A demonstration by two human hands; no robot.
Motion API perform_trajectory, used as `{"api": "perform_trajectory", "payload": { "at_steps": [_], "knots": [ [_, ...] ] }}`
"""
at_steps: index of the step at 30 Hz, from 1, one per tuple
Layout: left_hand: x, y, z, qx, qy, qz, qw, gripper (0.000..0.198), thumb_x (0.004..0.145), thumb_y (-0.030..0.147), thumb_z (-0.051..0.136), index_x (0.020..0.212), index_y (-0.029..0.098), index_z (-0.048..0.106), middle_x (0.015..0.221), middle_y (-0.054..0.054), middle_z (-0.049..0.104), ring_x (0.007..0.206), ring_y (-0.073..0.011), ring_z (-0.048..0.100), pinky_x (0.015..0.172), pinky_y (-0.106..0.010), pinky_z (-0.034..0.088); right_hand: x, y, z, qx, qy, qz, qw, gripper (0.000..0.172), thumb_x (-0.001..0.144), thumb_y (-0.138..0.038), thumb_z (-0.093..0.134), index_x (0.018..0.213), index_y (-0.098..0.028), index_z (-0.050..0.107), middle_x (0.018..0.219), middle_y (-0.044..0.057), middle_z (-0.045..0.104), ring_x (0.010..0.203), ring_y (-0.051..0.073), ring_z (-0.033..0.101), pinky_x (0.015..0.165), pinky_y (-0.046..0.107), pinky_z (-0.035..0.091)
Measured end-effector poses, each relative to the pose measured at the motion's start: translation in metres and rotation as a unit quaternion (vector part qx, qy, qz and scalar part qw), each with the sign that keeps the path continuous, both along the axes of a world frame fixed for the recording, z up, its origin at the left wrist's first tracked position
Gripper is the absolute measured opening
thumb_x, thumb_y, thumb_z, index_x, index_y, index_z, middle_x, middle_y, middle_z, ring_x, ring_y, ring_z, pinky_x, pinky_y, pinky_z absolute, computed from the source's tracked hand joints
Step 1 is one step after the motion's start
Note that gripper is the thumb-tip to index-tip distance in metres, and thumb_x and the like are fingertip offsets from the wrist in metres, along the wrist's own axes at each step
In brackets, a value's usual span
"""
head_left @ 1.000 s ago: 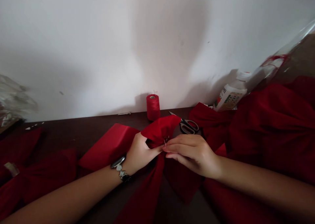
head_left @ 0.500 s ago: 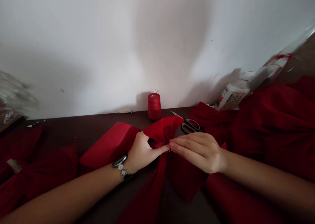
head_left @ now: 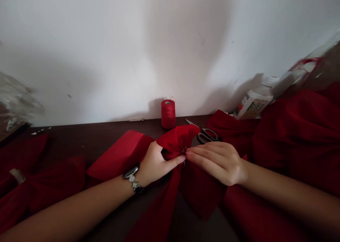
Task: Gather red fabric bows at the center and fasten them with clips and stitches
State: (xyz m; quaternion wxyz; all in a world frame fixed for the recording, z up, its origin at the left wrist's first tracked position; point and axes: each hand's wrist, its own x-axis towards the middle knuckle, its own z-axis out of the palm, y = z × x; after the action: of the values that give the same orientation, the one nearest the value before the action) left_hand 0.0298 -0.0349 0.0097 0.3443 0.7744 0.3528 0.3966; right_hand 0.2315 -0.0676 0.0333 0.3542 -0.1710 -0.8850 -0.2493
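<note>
while the left hand (head_left: 156, 162) wraps its thumb and fingers around the red fabric bow (head_left: 177, 137), the right hand (head_left: 217, 160) meets it at the gathered middle. the bow is held up between the two hands, near the middle of the view and above the dark table (head_left: 79, 137), with a long red tail (head_left: 159, 210) running down toward the person. the left thumb lies across the gather and looks pressed firmly onto it. the right fingers lie together, their tips right beside that thumb; whether they pinch anything is too small to tell, and the right thumb is mostly hidden. some fine metal bits (head_left: 184, 151) glint at the gather, perhaps pins or a needle.

to do this fiddly work well, i judge that the left thumb ought to bear down close to the gather, so that the folds do not spread, yet sit clear of any sharp point. the right fingertips are best kept close in, with small, short movements, since the metal is thin and likely to slip or prick. the dim light on dark red cloth makes the spot hard to read, so tilting the gather toward the eyes should help. the red thread spool (head_left: 168, 115) and scissors (head_left: 208, 135) lie just beyond the bow, within easy reach.
</note>
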Motion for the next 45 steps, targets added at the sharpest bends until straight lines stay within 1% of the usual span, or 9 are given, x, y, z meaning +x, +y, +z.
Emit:
{"api": "perform_trajectory", "payload": {
  "at_steps": [3,7,12,15,20,22,29,38,45],
  "knots": [
    [0.0001,-0.0005,0.0002,-0.007,0.006,0.008,1.000,0.020,0.070,0.025,0.073,0.085,0.014,0.066,0.081,-0.004,0.073,0.073,-0.0180,0.067,0.072,-0.028,0.054,-0.0009,0.0001,-0.0001,0.019,-0.007,-0.012,1.000,0.015,0.089,-0.007,0.049,0.089,-0.005,0.064,0.081,0.010,0.073,0.070,0.016,0.070,0.058,0.026,0.059],
    [-0.0001,-0.0009,0.0000,-0.006,0.012,0.013,1.000,0.021,0.069,0.027,0.074,0.083,0.014,0.066,0.080,-0.003,0.072,0.072,-0.0179,0.066,0.071,-0.028,0.054,-0.0035,-0.0018,0.0002,0.038,-0.026,-0.026,0.999,0.015,0.088,-0.005,0.049,0.087,-0.003,0.064,0.077,0.011,0.073,0.066,0.018,0.069,0.053,0.027,0.057],
    [0.0015,-0.0003,0.0001,0.005,0.021,0.015,1.000,0.022,0.068,0.028,0.075,0.083,0.015,0.066,0.079,-0.003,0.072,0.071,-0.0180,0.066,0.070,-0.028,0.054,-0.0032,-0.0012,-0.0005,0.048,-0.033,-0.015,0.998,0.015,0.087,-0.004,0.050,0.085,-0.002,0.064,0.075,0.011,0.072,0.066,0.018,0.069,0.051,0.027,0.056],
    [0.0017,-0.0004,0.0007,0.004,0.021,0.015,1.000,0.024,0.067,0.027,0.075,0.085,0.015,0.066,0.080,-0.003,0.072,0.071,-0.0181,0.066,0.070,-0.029,0.054,-0.0022,-0.0001,-0.0021,0.042,-0.018,-0.004,0.999,0.014,0.087,-0.005,0.050,0.085,-0.002,0.064,0.075,0.011,0.072,0.066,0.018,0.069,0.052,0.027,0.055],
    [-0.0001,-0.0005,0.0012,-0.008,0.022,0.004,1.000,0.022,0.068,0.028,0.075,0.083,0.015,0.065,0.079,-0.003,0.072,0.072,-0.0182,0.066,0.071,-0.029,0.053,-0.0013,0.0003,-0.0077,-0.008,0.024,-0.005,1.000,0.010,0.086,-0.007,0.054,0.089,-0.004,0.063,0.078,0.009,0.072,0.068,0.016,0.068,0.053,0.026,0.055],
    [-0.0003,-0.0001,0.0010,-0.013,0.023,0.003,1.000,0.022,0.068,0.028,0.075,0.083,0.015,0.065,0.079,-0.003,0.072,0.073,-0.0184,0.066,0.071,-0.029,0.054,-0.0013,0.0005,-0.0094,-0.017,0.033,-0.002,0.999,0.010,0.085,-0.008,0.056,0.091,-0.004,0.063,0.079,0.009,0.072,0.068,0.017,0.068,0.053,0.026,0.054],
    [0.0005,0.0004,0.0014,-0.012,0.023,0.001,1.000,0.026,0.068,0.030,0.075,0.086,0.014,0.066,0.081,-0.004,0.073,0.073,-0.0194,0.067,0.071,-0.030,0.054,-0.0022,0.0000,-0.0060,0.022,0.026,-0.005,0.999,0.011,0.087,-0.007,0.053,0.086,-0.005,0.063,0.076,0.009,0.072,0.065,0.015,0.068,0.050,0.024,0.053],
    [0.0003,-0.0013,0.0021,-0.001,0.028,0.006,1.000,0.023,0.068,0.026,0.075,0.085,0.015,0.066,0.078,-0.003,0.072,0.070,-0.0181,0.066,0.070,-0.029,0.054,-0.0031,-0.0004,-0.0052,0.010,0.014,-0.014,1.000,0.008,0.085,-0.007,0.057,0.085,-0.003,0.064,0.072,0.009,0.071,0.062,0.016,0.067,0.049,0.025,0.051],
    [0.0001,-0.0017,0.0027,0.001,0.025,0.005,1.000,0.023,0.068,0.027,0.075,0.084,0.014,0.065,0.079,-0.003,0.072,0.070,-0.0175,0.066,0.069,-0.028,0.054,-0.0031,-0.0015,-0.0045,0.030,0.005,-0.021,0.999,0.006,0.084,-0.008,0.060,0.086,-0.004,0.063,0.071,0.007,0.070,0.063,0.015,0.066,0.050,0.025,0.051]
  ]
}}
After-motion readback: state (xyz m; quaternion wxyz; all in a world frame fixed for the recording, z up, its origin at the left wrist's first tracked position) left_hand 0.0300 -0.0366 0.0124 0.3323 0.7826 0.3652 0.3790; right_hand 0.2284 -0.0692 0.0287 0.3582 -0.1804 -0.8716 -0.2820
